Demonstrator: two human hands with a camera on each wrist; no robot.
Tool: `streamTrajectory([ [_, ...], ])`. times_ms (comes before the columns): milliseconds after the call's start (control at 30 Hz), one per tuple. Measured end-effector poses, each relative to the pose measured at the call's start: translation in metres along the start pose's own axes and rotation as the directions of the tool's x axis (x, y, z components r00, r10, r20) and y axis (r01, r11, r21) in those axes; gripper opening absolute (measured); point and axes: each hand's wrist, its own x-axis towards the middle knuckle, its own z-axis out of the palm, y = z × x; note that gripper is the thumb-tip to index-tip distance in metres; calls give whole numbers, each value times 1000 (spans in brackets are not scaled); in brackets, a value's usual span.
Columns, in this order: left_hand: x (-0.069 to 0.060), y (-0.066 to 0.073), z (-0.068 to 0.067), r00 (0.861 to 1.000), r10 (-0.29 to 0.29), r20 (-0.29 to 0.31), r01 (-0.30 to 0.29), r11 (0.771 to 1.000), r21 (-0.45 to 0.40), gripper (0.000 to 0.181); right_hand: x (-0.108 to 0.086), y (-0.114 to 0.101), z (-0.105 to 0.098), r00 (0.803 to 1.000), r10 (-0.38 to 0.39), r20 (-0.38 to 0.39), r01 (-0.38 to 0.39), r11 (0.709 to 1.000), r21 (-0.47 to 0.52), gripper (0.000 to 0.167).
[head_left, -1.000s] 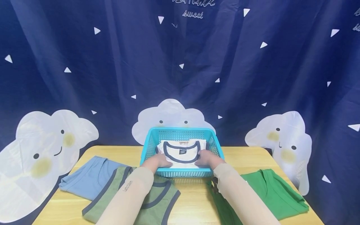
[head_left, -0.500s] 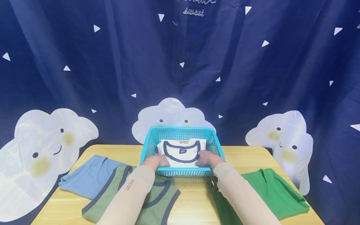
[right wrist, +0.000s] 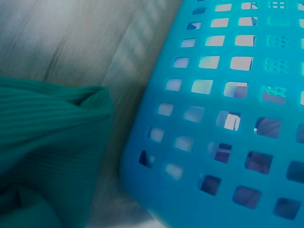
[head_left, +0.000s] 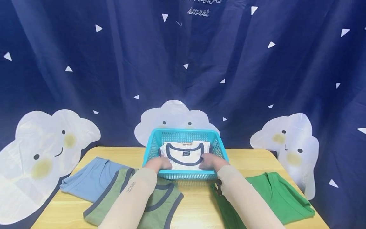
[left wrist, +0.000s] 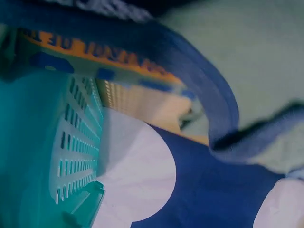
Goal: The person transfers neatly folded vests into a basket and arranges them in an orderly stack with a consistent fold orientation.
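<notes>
Inside the turquoise plastic basket (head_left: pixel 187 175) lies a folded white top (head_left: pixel 187 161) with a navy-trimmed round neckline and a dark neck label. My left hand (head_left: pixel 162 163) grips its near left side, reaching over the basket's front rim. At the opposite side my right hand (head_left: pixel 210 161) holds the near right edge with the thumb on top. Most fingers of both hands are hidden by the cloth and basket. Neither wrist view shows the fingers; the left has the basket wall (left wrist: pixel 78 147), the right its slotted side (right wrist: pixel 209 114).
On the wooden table (head_left: pixel 197 206), a sage-green tank top (head_left: pixel 163 203) with navy trim lies under my left forearm, beside a folded blue garment (head_left: pixel 88 181). A bright green garment (head_left: pixel 280 197) lies at right. Behind hangs a navy curtain (head_left: pixel 183 82) with clouds.
My left thumb has drawn back slightly to the left on the white top. The head view has shifted a little; basket and garments stay in place.
</notes>
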Motion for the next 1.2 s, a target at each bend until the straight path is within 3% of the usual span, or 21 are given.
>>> streamTrajectory([
  [333,1,-4,1,992,-46,-121,34,995,-97,49,5,2,2,999,23,-47,-21,999,40,40],
  [500,-4,-2,-6,988,-16,-152,-1,994,-111,47,2,0,-3,994,21,-105,-13,997,77,23],
  [567,-7,-2,-9,986,11,-165,-27,995,-97,48,1,-2,-6,992,-7,-129,15,998,69,23],
  [700,-17,-2,-13,981,49,-189,-61,996,-61,47,1,-4,-11,984,-64,-165,73,996,49,39],
  [1033,-38,2,-18,957,142,-254,-151,988,-14,43,-13,-20,-26,983,-19,-185,32,997,70,48],
  [1200,-46,2,-15,925,193,-328,-203,979,3,37,-27,-31,-33,974,-20,-226,33,998,55,42],
])
